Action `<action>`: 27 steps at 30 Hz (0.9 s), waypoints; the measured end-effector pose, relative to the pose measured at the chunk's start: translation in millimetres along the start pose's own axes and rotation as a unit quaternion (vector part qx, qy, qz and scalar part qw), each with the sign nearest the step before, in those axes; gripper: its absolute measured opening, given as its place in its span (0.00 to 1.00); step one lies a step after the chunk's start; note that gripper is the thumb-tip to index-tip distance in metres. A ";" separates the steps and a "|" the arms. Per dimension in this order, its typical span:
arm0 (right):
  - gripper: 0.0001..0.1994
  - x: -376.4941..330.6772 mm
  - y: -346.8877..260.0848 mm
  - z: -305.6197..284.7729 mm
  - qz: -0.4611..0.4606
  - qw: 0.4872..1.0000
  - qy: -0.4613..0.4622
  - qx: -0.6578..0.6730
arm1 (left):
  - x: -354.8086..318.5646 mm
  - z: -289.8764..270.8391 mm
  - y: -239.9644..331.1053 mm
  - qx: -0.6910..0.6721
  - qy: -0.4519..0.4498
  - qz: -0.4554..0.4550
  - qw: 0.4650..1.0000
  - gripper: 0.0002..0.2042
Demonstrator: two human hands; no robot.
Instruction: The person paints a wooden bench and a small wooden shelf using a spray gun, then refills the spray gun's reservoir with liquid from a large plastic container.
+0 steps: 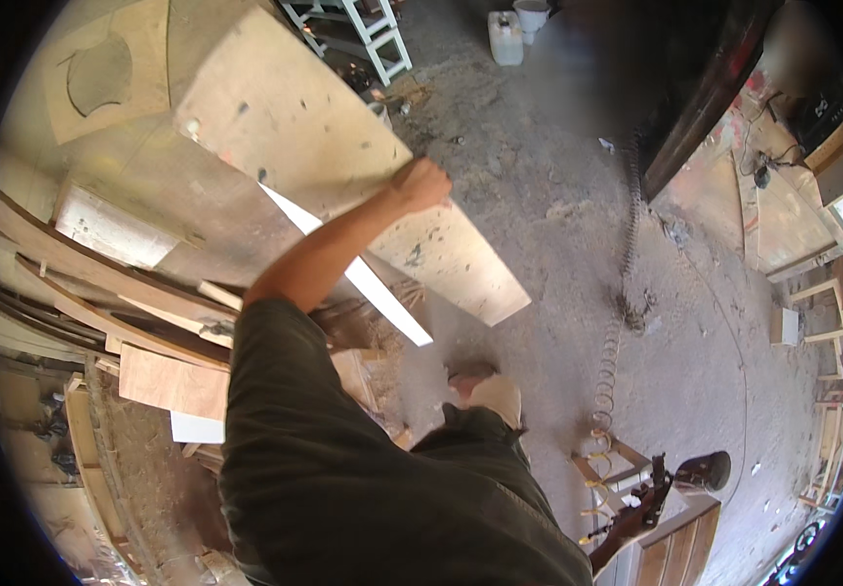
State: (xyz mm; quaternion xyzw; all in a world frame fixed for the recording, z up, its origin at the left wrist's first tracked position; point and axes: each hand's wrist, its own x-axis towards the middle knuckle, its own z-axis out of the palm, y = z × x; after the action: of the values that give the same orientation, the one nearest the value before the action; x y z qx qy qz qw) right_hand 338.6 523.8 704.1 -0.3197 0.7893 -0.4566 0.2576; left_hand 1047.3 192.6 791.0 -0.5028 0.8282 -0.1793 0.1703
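Observation:
A long pale wooden board, speckled with dark stains, stretches from upper left to the middle, tilted. My left hand is closed on its right-hand edge, with the forearm crossing over the board. At the lower right my right hand, dark and partly hidden, is closed around what looks like a spray gun with a black round cup. A coiled air hose runs along the floor down to it. Beneath the board shows a narrow white strip.
Curved wooden pieces and flat panels lie stacked at left. A panel with a round cutout lies at upper left. A slatted wooden piece stands lower right. Farther off are a white stool frame, a jug and a dark post.

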 end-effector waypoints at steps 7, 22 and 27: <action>0.19 -41.8 -9.5 1.6 -0.027 0.998 0.059 -0.017 | -26.5 145.7 -0.1 -0.045 -0.065 -0.006 0.997 0.15; 0.13 -172.8 -80.3 40.6 0.035 0.972 0.230 0.028 | -71.0 366.9 -9.7 -0.067 -0.204 -0.018 0.976 0.09; 0.13 -222.9 -100.7 30.1 0.101 0.941 0.312 0.087 | -47.6 348.3 -18.4 -0.093 -0.391 -0.065 0.913 0.33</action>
State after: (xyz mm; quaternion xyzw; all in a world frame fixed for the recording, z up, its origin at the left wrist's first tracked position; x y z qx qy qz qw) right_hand 534.5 633.9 805.3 -0.0557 0.8157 -0.5715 0.0699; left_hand 1243.3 183.5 498.7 -0.5990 0.6740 0.0989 0.4209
